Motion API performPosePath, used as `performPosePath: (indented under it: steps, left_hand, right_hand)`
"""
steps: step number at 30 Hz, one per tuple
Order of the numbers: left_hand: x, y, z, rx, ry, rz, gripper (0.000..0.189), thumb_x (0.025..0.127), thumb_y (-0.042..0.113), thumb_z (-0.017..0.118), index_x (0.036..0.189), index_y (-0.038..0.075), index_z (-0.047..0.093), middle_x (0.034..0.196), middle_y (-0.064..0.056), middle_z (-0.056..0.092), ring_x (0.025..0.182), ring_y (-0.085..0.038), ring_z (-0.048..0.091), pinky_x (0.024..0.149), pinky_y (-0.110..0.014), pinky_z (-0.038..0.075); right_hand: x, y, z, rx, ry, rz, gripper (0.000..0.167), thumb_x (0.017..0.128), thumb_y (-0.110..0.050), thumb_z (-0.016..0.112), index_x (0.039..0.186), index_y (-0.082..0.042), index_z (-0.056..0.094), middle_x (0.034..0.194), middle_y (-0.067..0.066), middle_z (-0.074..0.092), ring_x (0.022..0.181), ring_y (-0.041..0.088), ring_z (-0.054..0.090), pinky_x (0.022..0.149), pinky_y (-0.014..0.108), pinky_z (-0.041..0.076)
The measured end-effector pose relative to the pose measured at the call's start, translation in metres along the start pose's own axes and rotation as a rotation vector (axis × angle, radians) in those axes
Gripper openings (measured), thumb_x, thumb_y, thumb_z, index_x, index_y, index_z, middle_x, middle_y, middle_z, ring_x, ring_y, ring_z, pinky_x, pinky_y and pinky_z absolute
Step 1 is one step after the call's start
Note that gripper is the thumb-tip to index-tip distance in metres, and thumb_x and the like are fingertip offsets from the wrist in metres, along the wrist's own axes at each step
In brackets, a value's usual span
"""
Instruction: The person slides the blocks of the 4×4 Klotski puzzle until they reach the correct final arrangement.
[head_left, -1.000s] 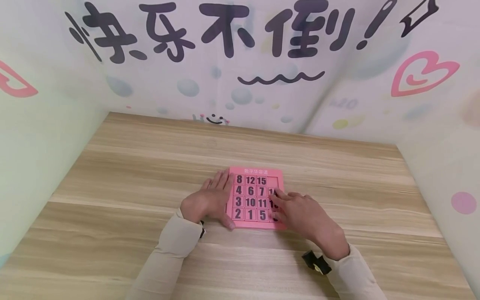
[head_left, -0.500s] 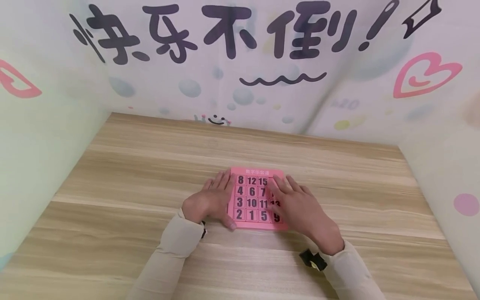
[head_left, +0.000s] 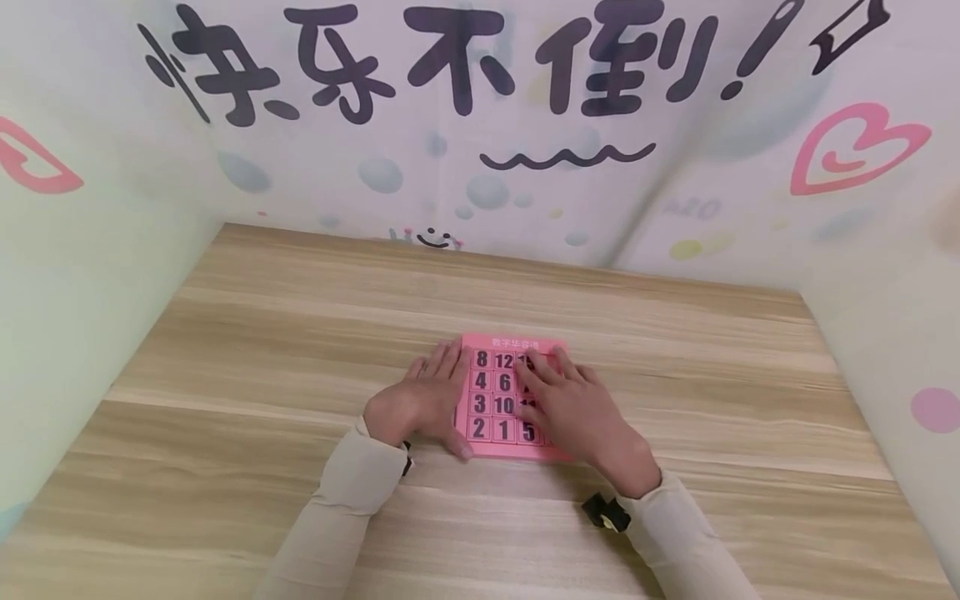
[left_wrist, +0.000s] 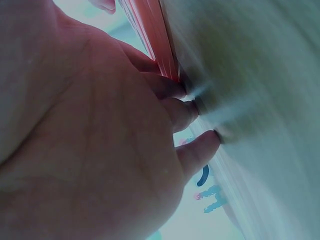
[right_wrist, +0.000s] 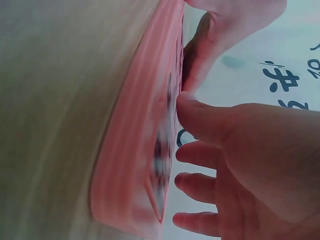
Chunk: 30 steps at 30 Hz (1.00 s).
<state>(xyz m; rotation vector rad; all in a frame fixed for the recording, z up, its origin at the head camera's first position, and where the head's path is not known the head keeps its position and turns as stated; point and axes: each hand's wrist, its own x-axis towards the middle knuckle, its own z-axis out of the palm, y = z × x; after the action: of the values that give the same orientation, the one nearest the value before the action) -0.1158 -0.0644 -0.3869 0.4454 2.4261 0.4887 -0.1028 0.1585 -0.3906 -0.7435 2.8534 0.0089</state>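
Observation:
A pink number sliding puzzle (head_left: 517, 452) lies flat on the wooden table, its black-numbered tiles set in a square frame. Along its left edge rests my left hand (head_left: 420, 407), thumb at the near left corner. In the left wrist view its fingers (left_wrist: 197, 152) reach down beside the puzzle's pink side (left_wrist: 155, 42), tips at the table. My right hand (head_left: 588, 417) spreads over the right columns, fingertips around the 15 and 7 tiles, hiding much of that side. The right wrist view shows its thumb (right_wrist: 202, 115) at the tile face and its other fingers extended.
The wood-grain table (head_left: 300, 308) extends around the puzzle. Behind it stands a white printed backdrop (head_left: 450, 183) with large black characters, and pale side panels (head_left: 90, 275) close in left and right. Black wrist straps sit at both light sleeves (head_left: 348, 479).
The right hand has moved left across the puzzle, from the rightmost column to over the third. A tile has slid up into the formerly vacant top right corner. The left hand stays put.

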Motion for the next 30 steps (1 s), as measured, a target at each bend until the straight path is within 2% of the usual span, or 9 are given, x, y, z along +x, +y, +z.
performPosePath:
  steps: [9, 17, 30]
  left_hand:
    - [-0.0012, -0.0020, -0.0008, 0.013, -0.009, -0.007, 0.139, 0.066, 0.046, 0.089, 0.159, 0.005, -0.005, 0.165, -0.012, -0.015, 0.153, -0.029, -0.013, 0.125, -0.047, -0.002]
    - [-0.0011, -0.0024, -0.0025, 0.004, -0.007, 0.004, 0.140, 0.065, 0.046, 0.090, 0.158, 0.005, -0.006, 0.165, -0.013, -0.015, 0.153, -0.030, -0.013, 0.125, -0.047, -0.003]
    - [0.0011, -0.0008, -0.0012, -0.009, -0.006, 0.004, 0.141, 0.063, 0.046, 0.090, 0.159, 0.006, -0.006, 0.165, -0.011, -0.017, 0.153, -0.029, -0.014, 0.125, -0.046, -0.003]
  right_hand:
    - [0.0029, -0.0028, 0.0029, 0.003, 0.006, -0.025, 0.065, 0.100, -0.051, 0.050, 0.153, -0.014, 0.040, 0.160, 0.009, 0.034, 0.148, 0.039, 0.027, 0.114, 0.060, 0.033]
    - [0.0027, -0.0022, -0.0009, 0.032, -0.028, -0.004, 0.063, 0.101, -0.049, 0.047, 0.154, -0.015, 0.038, 0.161, 0.009, 0.030, 0.148, 0.039, 0.025, 0.115, 0.061, 0.030]
    - [-0.0023, 0.0025, -0.0030, 0.055, -0.030, 0.008, 0.065, 0.101, -0.051, 0.047, 0.153, -0.013, 0.039, 0.161, 0.010, 0.031, 0.148, 0.040, 0.026, 0.115, 0.060, 0.029]
